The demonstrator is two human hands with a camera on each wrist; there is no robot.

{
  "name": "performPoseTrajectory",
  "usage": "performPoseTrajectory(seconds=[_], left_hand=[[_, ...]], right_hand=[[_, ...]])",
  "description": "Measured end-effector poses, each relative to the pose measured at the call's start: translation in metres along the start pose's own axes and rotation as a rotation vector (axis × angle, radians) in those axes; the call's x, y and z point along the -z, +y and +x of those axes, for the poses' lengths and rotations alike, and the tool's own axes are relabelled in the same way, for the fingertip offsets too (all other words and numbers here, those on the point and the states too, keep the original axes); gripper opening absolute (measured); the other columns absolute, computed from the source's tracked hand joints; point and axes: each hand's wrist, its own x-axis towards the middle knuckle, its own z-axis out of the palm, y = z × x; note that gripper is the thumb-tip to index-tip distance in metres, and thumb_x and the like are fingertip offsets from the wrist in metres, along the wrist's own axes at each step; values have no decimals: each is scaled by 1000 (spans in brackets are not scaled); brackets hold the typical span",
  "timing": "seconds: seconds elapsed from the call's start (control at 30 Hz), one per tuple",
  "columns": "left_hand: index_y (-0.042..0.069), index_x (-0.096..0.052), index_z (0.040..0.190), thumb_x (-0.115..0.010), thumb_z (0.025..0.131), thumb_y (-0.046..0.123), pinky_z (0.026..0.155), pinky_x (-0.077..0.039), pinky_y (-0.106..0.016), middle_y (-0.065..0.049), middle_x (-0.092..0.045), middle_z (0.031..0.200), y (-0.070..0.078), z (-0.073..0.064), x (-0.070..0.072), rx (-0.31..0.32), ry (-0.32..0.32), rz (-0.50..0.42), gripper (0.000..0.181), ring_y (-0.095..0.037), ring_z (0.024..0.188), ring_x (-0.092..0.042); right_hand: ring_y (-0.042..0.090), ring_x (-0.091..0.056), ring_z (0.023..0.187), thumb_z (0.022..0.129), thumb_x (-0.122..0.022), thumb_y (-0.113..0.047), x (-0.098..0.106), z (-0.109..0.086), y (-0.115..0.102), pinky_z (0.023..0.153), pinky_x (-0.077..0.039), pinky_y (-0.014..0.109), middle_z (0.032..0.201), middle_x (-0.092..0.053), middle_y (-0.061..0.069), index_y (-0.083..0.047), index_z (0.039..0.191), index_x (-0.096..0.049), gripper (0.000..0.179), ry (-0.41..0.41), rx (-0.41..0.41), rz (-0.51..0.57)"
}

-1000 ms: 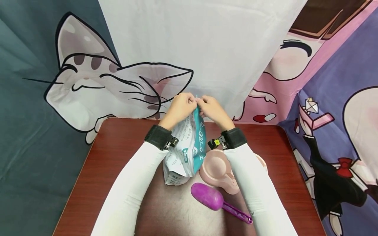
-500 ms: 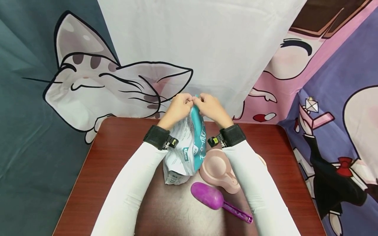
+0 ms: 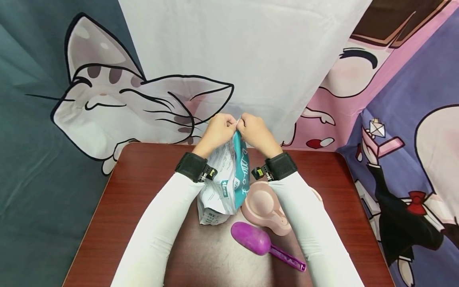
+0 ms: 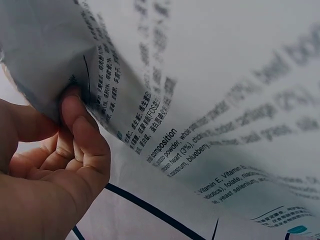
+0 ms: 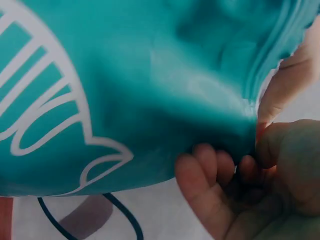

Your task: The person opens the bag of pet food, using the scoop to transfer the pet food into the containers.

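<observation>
A white and teal printed bag (image 3: 224,175) stands upright on the table, its top edge between my two hands. My left hand (image 3: 220,127) pinches the white side of that edge between thumb and curled fingers; the left wrist view shows the bag's printed text (image 4: 200,140) close up. On the teal side (image 5: 150,100), my right hand (image 3: 254,129) pinches the far end of the top edge, close to the left fingers. Whether the bag's mouth is parted is hidden by the fingers. Nearer me lies a purple scoop (image 3: 252,239) with a slim handle.
A pale pink bowl (image 3: 261,199) with a handle-like end sits right of the bag, partly under the right forearm. Another pale rim (image 3: 317,195) shows beyond that sleeve. The reddish-brown table (image 3: 143,175) ends at a printed cloth (image 3: 279,59) behind.
Both hands stay at the bag's top. My right fingers have shifted slightly along the edge, and the teal side bulged and then flattened a little. Scoop and bowl stay put.
</observation>
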Motion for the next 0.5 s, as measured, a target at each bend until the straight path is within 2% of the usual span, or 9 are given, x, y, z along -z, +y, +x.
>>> performPoseTrajectory(seconds=[0.17, 0.3, 0.37, 0.5], left_hand=[[4, -70, 79, -61, 92, 13, 61, -47, -31, -9, -68, 73, -1, -1, -2, -2, 9, 38, 18, -20, 68, -59], [6, -70, 81, -61, 92, 13, 58, -46, -29, -8, -67, 72, 0, -2, -1, 3, 4, 37, 16, -19, 66, -58], [6, -70, 82, -60, 92, 13, 57, -45, -28, -8, -65, 73, 1, -3, -1, 12, -4, 30, 16, -19, 66, -57], [7, -69, 82, -59, 90, 11, 58, -43, -27, -6, -64, 73, 3, -5, -1, 14, -10, 30, 13, -19, 66, -56]], right_hand=[[22, -55, 60, 97, -39, -18, -4, -2, 8, 55, -44, 33, 67, -48, 9, -8, 75, -45, 25, -1, 2, 89], [23, -58, 57, 94, -43, -22, -5, -5, 7, 50, -43, 30, 67, -54, 10, -9, 74, -47, 24, 13, -44, 139], [23, -62, 55, 92, -45, -26, -5, -8, 5, 48, -47, 28, 66, -61, 11, -9, 73, -51, 26, -2, -92, 172], [26, -69, 56, 92, -45, -32, -3, -11, 2, 50, -57, 32, 67, -69, 14, -5, 71, -58, 37, -91, -164, 230]])
